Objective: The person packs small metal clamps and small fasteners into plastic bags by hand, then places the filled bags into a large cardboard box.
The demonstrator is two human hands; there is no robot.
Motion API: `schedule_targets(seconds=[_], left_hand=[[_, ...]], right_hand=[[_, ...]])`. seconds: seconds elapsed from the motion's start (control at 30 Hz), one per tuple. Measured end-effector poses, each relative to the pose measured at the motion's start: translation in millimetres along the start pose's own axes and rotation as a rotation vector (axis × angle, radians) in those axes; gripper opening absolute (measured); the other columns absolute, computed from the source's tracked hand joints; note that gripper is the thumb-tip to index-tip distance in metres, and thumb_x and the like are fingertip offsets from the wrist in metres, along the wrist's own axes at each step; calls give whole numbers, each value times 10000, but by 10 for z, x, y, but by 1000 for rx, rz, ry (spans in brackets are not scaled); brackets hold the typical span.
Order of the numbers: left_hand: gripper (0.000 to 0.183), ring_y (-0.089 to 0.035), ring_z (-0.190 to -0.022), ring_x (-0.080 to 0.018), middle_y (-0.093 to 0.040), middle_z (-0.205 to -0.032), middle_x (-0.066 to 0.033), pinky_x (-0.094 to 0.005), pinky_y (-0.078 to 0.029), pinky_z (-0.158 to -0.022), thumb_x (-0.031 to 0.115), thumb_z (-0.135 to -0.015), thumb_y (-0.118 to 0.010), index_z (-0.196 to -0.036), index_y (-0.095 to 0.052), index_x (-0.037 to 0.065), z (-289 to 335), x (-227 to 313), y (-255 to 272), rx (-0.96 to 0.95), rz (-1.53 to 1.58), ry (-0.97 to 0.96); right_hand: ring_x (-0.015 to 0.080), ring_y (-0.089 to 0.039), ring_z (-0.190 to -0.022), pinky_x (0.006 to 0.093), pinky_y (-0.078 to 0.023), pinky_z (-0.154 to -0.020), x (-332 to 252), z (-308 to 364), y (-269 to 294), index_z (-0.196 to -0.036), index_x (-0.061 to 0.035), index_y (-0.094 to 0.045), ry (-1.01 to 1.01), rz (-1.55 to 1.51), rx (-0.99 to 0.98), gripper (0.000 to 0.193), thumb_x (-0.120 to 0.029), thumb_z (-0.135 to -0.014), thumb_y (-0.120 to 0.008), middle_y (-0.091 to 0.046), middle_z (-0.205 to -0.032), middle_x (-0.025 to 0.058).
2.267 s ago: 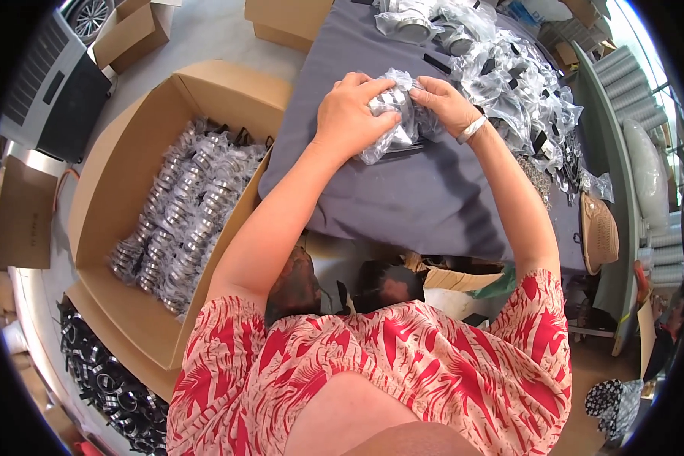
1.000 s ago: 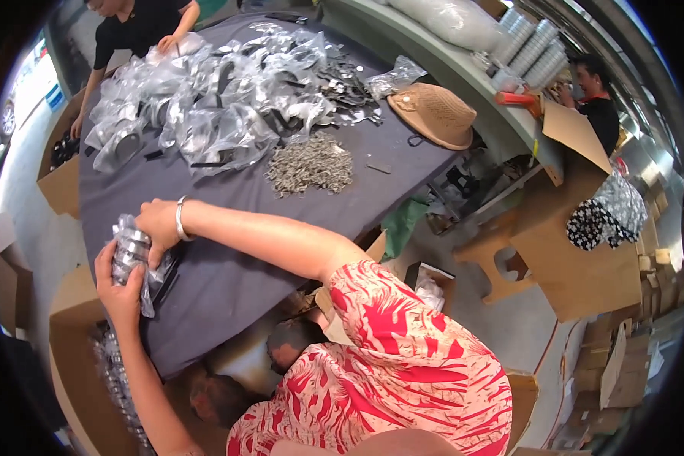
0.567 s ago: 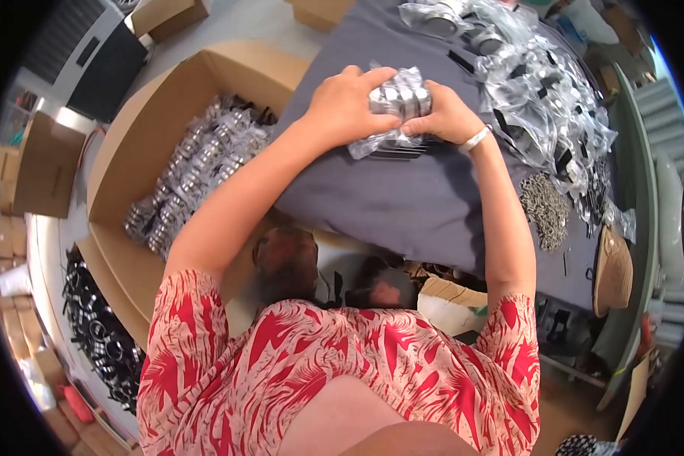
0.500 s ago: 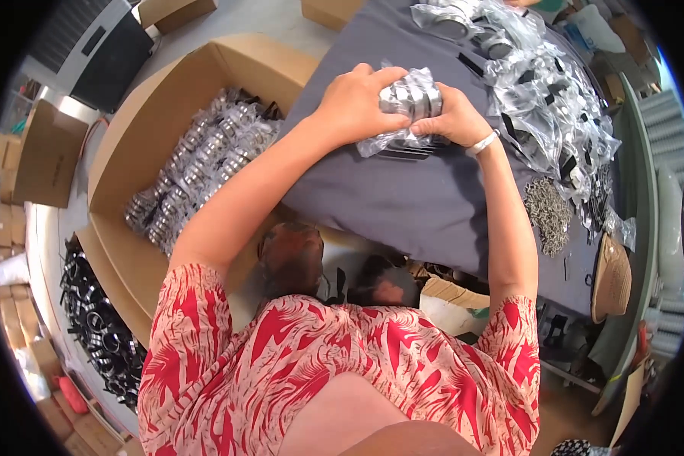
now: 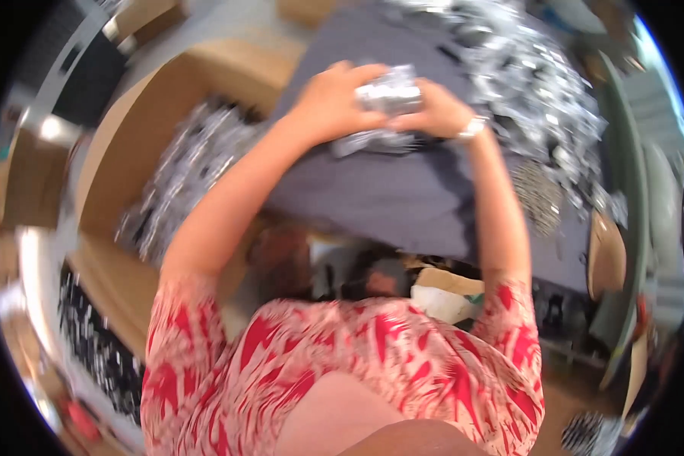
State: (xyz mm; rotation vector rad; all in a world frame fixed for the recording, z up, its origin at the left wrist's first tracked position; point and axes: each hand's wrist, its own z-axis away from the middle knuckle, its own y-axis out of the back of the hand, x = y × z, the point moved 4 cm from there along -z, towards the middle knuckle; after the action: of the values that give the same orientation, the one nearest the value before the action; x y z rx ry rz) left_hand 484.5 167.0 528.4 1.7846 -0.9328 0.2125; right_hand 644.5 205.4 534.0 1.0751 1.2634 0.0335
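Between my two hands is a stack of shiny silver round metal pieces in clear plastic wrap (image 5: 390, 96), held over the grey cloth-covered table. My left hand (image 5: 334, 102) grips the stack from its left side, thumb toward me. My right hand (image 5: 442, 112) closes on its right end, with a pale band on that wrist. More clear plastic (image 5: 376, 142) shows just below the hands; motion blur hides whether it belongs to the same stack. To the left, an open cardboard box (image 5: 99, 171) holds rows of similar wrapped silver pieces (image 5: 194, 178).
A heap of plastic-wrapped silver parts (image 5: 536, 91) covers the table's right side. Near it lie a pile of small metal pieces (image 5: 536, 197) and a tan straw hat (image 5: 606, 254). Black parts (image 5: 99, 330) lie beyond the box at lower left. The grey table (image 5: 357, 197) ends before my lap.
The whole view has shifted and blurred. Both hands still hold the wrapped stack and appear slightly further left in the picture.
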Motion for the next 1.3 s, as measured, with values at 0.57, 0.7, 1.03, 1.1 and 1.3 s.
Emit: schedule_targets(seconds=[0.57, 0.7, 1.03, 1.1, 1.3], left_hand=[[612, -506, -1057, -241, -515, -1154, -134, -328, -387, -911, 32, -627, -653, -1212, -475, 27, 135, -143, 48, -44, 197, 150], [612, -486, -1087, -234, -503, -1183, -127, -326, -364, -937, 21, -635, -641, -1221, -463, 23, 155, -219, 11, -57, 255, 166], [600, -489, -1079, -227, -497, -1190, -121, -323, -371, -932, 9, -643, -618, -1222, -463, 24, 183, -253, 37, -13, 267, 160], [602, -493, -1073, -228, -500, -1182, -120, -324, -375, -926, 13, -640, -621, -1221, -465, 24, 197, -218, 41, -19, 289, 157], [597, -508, -1044, -232, -517, -1138, -123, -326, -384, -909, 21, -634, -632, -1210, -474, 28, 211, -182, 29, -4, 219, 100]], right_hand=[[303, -627, -739, 339, -490, -674, 135, -185, -227, -771, 57, -634, -183, 143, 43, 566, -378, -464, -827, -632, -764, 203], [291, -630, -737, 337, -492, -675, 141, -186, -245, -778, 44, -641, -177, 110, 41, 535, -357, -476, -825, -637, -765, 189], [294, -630, -746, 335, -494, -684, 193, -250, -285, -775, 37, -646, -163, 131, 61, 541, -364, -462, -830, -636, -767, 195], [298, -629, -747, 337, -494, -689, 200, -238, -303, -762, 39, -644, -190, 127, 48, 540, -366, -458, -830, -636, -765, 197], [311, -625, -743, 339, -490, -678, 242, -215, -330, -794, 54, -629, -163, 214, 97, 575, -368, -458, -830, -634, -785, 199]])
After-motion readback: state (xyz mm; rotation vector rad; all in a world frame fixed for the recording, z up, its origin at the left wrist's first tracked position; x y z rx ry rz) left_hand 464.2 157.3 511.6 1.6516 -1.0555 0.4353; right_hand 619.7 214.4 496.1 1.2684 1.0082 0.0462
